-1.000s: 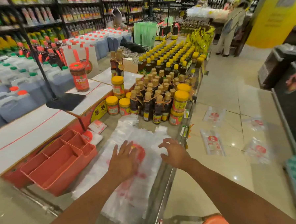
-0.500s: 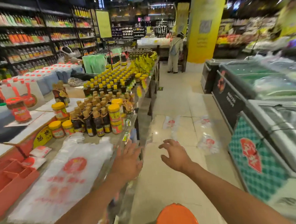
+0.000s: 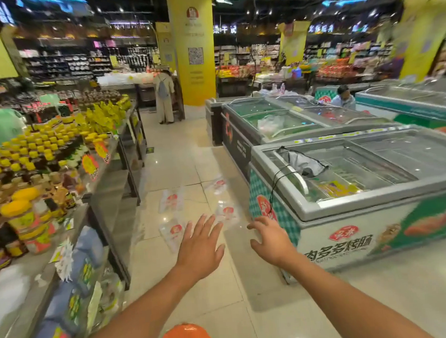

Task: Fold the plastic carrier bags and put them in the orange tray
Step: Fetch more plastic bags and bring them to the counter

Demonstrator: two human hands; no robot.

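Both hands are out in front and hold nothing. The left hand [image 3: 200, 247] is flat with its fingers spread wide. The right hand [image 3: 271, 240] is loose, with its fingers bent a little. Four plastic carrier bags [image 3: 171, 200] lie on the floor [image 3: 180, 158] of the aisle, between the shelf of bottles [image 3: 35, 163] and the freezer [image 3: 347, 188]. They are see-through with a red mark, and they lie a little apart from each other. I cannot see the orange tray from here.

I think the job now is to fetch one bag. The nearest bag [image 3: 175, 232] lies on the floor ahead of the left hand, so it looks like the best pick. Bend low and pinch it by one edge, because thin plastic lies flat on shiny tiles and slips under flat fingers. Take one bag only. Do not step on the others, as they could be slippery. Then carry it to a flat surface to smooth and fold.
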